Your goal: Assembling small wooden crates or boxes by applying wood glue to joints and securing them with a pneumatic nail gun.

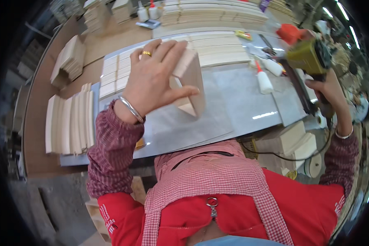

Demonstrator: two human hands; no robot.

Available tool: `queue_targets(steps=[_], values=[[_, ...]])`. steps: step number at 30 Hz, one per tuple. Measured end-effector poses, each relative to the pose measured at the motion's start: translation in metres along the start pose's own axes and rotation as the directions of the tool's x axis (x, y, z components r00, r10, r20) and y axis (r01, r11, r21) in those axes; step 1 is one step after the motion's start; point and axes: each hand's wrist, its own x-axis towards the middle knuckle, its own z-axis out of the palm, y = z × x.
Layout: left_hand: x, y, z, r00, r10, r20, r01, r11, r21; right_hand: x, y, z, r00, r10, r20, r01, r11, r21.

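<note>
My left hand [153, 78] is over a pale wooden box frame [199, 78] that stands on the grey work surface [250, 106]. Its fingers reach across the frame's top edge, and the thumb stretches along the near side; the hand hides part of the frame. At the right, my right hand [330, 90] is wrapped around the grip of an olive-green nail gun [305, 59] with a long dark magazine. The gun is raised at the table's right side, apart from the frame. A dark cord [283, 158] hangs below it.
Bundled pale slats [217, 47] lie along the back, with curved wooden strips [69, 123] at the left. Glue bottles [264, 82] and pliers [268, 49] are near the gun. A raised board [37, 102] edges the left side. Wooden pieces [283, 143] are stacked below the table's right end.
</note>
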Motion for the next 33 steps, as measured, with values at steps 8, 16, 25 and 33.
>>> queue_targets(steps=[8,16,25,33], values=[[-0.042,-0.090,-0.004,0.653,-0.757,-0.018,0.722,0.629,-0.288,0.080,0.259,0.030,0.979,0.113,-0.171,-0.175,0.895,-0.410],[-0.101,-0.077,0.029,0.022,-0.885,0.466,0.757,-0.289,-0.586,0.091,0.335,0.081,0.921,0.244,-0.305,-0.385,0.699,-0.603],[-0.136,-0.024,0.084,-0.212,-0.721,0.660,0.774,-0.537,-0.337,0.099,0.314,0.118,0.881,0.283,-0.379,-0.446,0.764,-0.466],[-0.183,-0.023,0.095,-0.129,-0.873,0.470,0.907,-0.295,-0.299,0.093,0.308,0.134,0.908,-0.064,-0.415,-0.190,0.819,-0.541]])
